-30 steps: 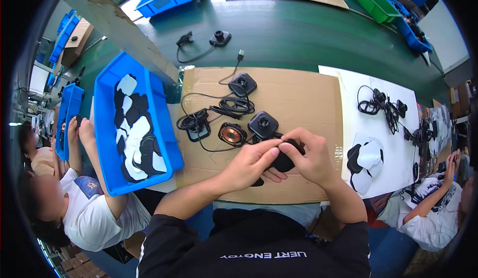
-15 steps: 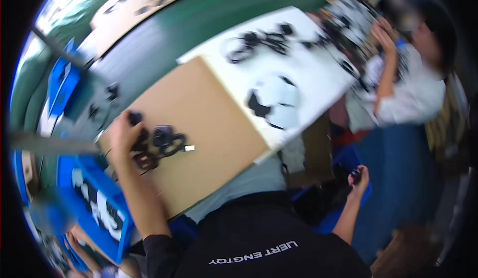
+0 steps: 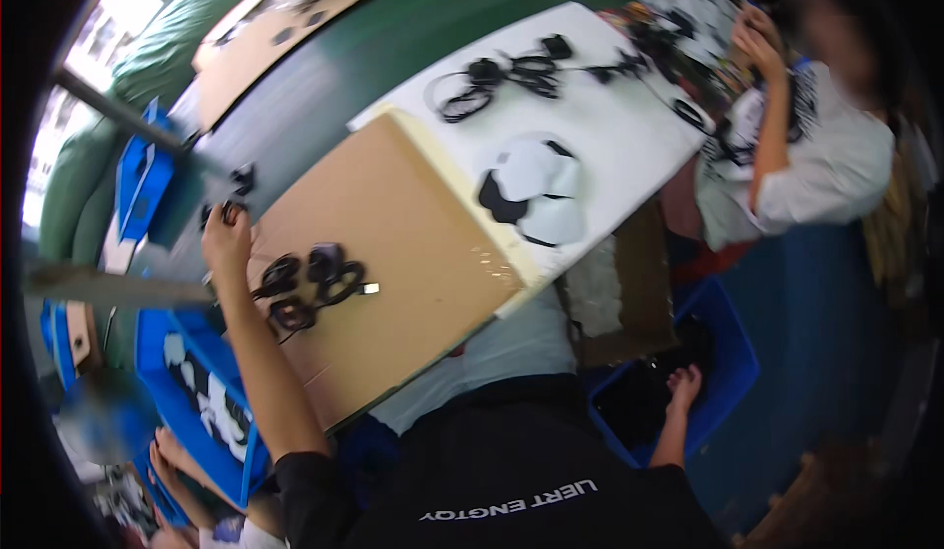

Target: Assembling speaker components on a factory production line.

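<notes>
My left hand reaches to the far left edge of the brown cardboard, its fingers closed on a black coiled cable. Near it on the cardboard lie several bundled black power adapters with cords; one cord ends in a small white-tipped plug. Down on the right, my right hand hangs over a blue bin holding black items. Its fingers look loosely bent and apart, with nothing visible in them.
White board adjoins the cardboard, bearing black cables and white-and-black panels. An open carton stands beside the bin. A co-worker sits at right. Another blue bin with white-and-black pieces is at left.
My left hand has moved left and farther away, off the bundled adapters. My right hand has lowered toward the blue bin, and the small black item it held no longer shows in it.
</notes>
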Demonstrator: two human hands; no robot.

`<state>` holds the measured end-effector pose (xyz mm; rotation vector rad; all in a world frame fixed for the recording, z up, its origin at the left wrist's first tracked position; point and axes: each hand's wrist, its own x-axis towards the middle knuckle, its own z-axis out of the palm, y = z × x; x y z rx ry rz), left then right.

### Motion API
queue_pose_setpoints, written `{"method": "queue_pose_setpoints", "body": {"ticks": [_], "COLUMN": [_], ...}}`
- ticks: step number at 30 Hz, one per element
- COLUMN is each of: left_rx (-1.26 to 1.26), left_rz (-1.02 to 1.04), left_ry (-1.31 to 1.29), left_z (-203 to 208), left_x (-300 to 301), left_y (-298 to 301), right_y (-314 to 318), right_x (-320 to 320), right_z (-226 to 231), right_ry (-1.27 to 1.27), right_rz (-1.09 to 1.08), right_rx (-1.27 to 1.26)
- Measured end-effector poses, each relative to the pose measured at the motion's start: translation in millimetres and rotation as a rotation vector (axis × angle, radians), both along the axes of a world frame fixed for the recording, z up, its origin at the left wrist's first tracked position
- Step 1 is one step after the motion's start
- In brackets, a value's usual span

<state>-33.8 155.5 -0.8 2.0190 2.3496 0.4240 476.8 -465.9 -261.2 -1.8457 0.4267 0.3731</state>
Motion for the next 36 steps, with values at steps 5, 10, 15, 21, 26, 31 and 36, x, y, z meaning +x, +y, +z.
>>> {"method": "queue_pose_setpoints", "body": {"ticks": [5,10,15,21,26,31,36], "left_rx": [0.507,0.431,0.404,0.907,1.123,1.298,1.432], "left_rz": [-0.155,-0.406,-0.507,-0.559,-0.641,-0.756,-0.855], "left_ry": [-0.647,-1.207,-1.108,-1.322,-1.356,-1.277,-1.208], "left_z": [67,90,75,82,130,165,193], "left_x": [22,20,8,1,22,17,-1], "left_y": [-76,-145,-150,-120,-80,-78,-107], "right_y": [202,360,439,450,486,519,548], "right_x": [-37,-93,-88,-140,-268,-302,-294], "right_z": [140,223,224,257,258,238,213], "right_ry": [-0.633,-1.127,-1.395,-1.685,-1.154,-1.191,-1.215], "right_rz": [0.703,1.345,1.71,1.728,2.024,2.083,2.06], "right_rx": [-0.015,0.069,-0.137,-0.32,0.469,0.394,0.265]}}
